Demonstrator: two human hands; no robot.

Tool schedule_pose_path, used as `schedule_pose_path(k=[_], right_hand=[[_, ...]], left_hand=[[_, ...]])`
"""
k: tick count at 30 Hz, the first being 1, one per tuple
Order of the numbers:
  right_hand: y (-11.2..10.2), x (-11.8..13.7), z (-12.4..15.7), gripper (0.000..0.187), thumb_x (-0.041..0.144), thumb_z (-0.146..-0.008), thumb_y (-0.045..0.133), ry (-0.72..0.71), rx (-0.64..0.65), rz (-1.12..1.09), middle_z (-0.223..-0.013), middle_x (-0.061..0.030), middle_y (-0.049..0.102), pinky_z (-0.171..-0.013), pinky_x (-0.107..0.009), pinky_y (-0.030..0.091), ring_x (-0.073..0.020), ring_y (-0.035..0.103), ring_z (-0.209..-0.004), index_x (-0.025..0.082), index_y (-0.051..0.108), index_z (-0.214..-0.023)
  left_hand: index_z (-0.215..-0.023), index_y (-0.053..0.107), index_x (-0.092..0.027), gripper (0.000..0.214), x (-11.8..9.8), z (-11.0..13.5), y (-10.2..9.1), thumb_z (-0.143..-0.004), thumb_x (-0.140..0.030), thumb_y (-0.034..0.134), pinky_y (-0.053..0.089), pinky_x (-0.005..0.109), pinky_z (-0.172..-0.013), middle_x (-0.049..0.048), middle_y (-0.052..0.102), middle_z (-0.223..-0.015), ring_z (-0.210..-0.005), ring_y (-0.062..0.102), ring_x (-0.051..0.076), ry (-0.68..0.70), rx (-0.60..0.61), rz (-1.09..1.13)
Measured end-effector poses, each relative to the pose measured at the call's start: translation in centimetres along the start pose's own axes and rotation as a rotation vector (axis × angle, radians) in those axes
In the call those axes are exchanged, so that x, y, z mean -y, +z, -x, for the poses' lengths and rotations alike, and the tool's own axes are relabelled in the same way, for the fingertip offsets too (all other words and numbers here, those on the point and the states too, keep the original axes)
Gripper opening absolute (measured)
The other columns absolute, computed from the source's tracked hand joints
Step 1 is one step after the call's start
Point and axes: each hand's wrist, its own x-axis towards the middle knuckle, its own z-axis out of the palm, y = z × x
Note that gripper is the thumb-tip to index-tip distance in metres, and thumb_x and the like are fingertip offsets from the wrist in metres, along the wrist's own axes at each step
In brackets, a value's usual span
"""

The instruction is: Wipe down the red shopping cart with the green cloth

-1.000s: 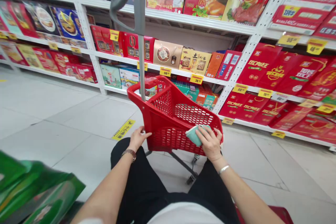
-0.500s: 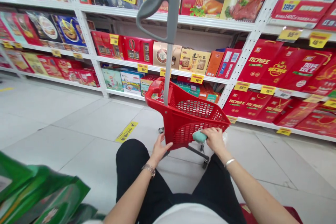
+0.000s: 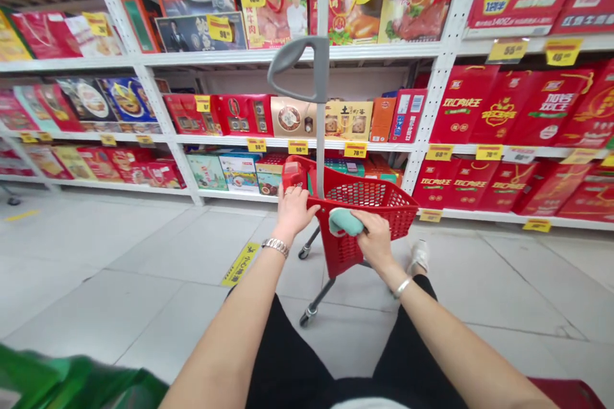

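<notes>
Right in front of me stands a red plastic shopping cart with perforated sides, on grey legs with casters. A pale pole rises from it, bearing a grey looped handle. My left hand is wrapped over the cart's red rim at its left end, thumb toward the pole. In my right hand is a folded mint-green cloth, pressed against the cart's near side just below the rim. The palm side of both hands is hidden.
White shelves full of boxed goods with yellow price tags stand behind the cart. A yellow floor sticker lies left of it. Green packages are at lower left, a red object at lower right. My shoe is right of the cart.
My left hand has risen from the cart's lower side and taken hold of its rim. The cloth in my right hand has moved left and up along the side. The cart has turned somewhat.
</notes>
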Motion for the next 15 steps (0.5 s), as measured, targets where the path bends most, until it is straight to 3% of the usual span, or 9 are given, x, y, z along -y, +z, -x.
schedule_pose_path(k=[6,10,15], right_hand=[[2.2,3.1,-4.3,0.046,0.003,-0.091,0.056,-0.111,-0.061,0.027,-0.128,-0.0051,0.079,-0.096,-0.038,0.041,-0.0235,0.068,-0.114,0.027,0.079,-0.123],[3.3,2.4,-3.1,0.039,0.011,-0.096,0.063,-0.203,-0.052,0.021,-0.134,-0.0063,0.077,-0.101,-0.039,0.039,-0.0241,0.065,-0.125,0.028,0.077,-0.129],[3.0,-0.8,-0.2,0.043,0.012,-0.099,0.061,-0.242,-0.039,0.081,-0.136,-0.0051,0.076,-0.105,-0.040,0.036,-0.0236,0.062,-0.130,0.031,0.073,-0.136]], left_hand=[[-0.092,0.069,-0.022,0.019,-1.6,1.0,-0.2,-0.074,-0.026,0.074,0.043,0.056,-0.109,0.0122,0.071,-0.097,-0.106,0.062,0.036,0.106,0.018,-0.056],[-0.093,0.070,-0.021,0.020,-2.3,2.5,-1.3,-0.075,-0.028,0.071,0.044,0.053,-0.101,0.0130,0.073,-0.096,-0.103,0.063,0.036,0.163,-0.011,-0.082],[-0.095,0.072,-0.021,0.029,-1.5,4.4,-3.0,-0.084,-0.048,0.074,0.045,0.048,-0.094,0.0100,0.075,-0.091,-0.094,0.066,0.033,0.268,-0.148,-0.102]])
